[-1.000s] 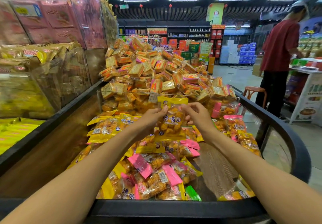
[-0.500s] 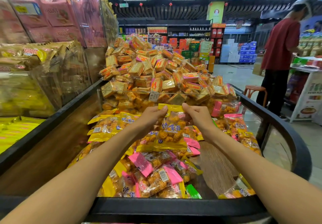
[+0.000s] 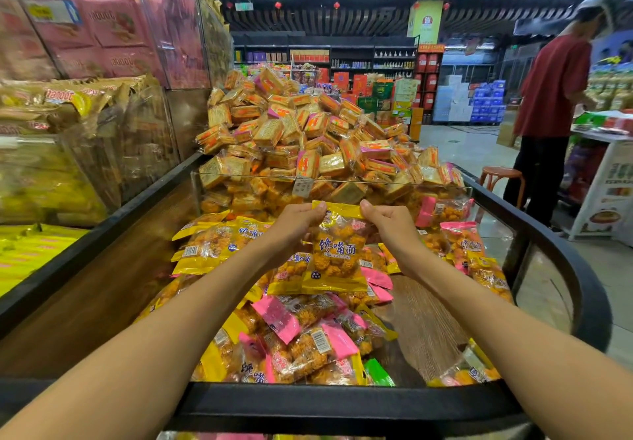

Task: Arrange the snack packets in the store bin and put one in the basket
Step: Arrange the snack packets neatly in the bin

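While pinched at its two top corners by the left hand point(image 3: 297, 222) and the right hand point(image 3: 387, 222), a clear yellow-edged snack packet point(image 3: 337, 251) of orange puffs is held upright over the bin point(image 3: 342, 402). Compared with a second ago, it is held lower and nearer. Pink and yellow packets point(image 3: 301, 333) are heaped below; a clear divider point(image 3: 342, 182) stands behind.

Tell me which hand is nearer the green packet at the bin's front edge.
Right. The right hand pinches the held yellow packet almost straight above the green packet; the left hand sits farther left.
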Tool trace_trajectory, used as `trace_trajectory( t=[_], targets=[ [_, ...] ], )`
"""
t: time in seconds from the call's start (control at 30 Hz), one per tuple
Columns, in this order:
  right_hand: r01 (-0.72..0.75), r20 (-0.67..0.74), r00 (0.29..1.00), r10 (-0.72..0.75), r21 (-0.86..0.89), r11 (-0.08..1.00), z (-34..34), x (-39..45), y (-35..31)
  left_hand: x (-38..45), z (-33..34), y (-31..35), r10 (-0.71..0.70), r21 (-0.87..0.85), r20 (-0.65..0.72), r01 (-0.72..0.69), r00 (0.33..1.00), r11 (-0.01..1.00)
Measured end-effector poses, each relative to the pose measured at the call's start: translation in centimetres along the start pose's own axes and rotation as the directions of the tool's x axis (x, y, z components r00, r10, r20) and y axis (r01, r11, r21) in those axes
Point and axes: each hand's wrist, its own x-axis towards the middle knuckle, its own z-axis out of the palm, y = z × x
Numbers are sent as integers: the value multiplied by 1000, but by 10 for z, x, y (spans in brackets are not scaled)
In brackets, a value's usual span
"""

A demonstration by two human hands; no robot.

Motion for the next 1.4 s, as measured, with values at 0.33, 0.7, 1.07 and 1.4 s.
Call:
trace_trajectory(
  t=[0.33,0.7,1.07,1.4],
  targets=[
    [39,-11,999,-39,40,998,2,-8,-8,-2,-1,0,-11,5,27,11,1000,1000],
    [-189,486,836,253,-177,966,7,-22,-12,12,-23,-2,-42,-33,-287,34,957,999],
    [-314,401,868,292,-13,949,-2,-13,-12,-2,-15,15,-108,-13,21,109,994,994],
    [-293,392,888,241,77,953,-6,-17,-22,1,-20,4,-82,309,97,49,992,950]
  ],
)
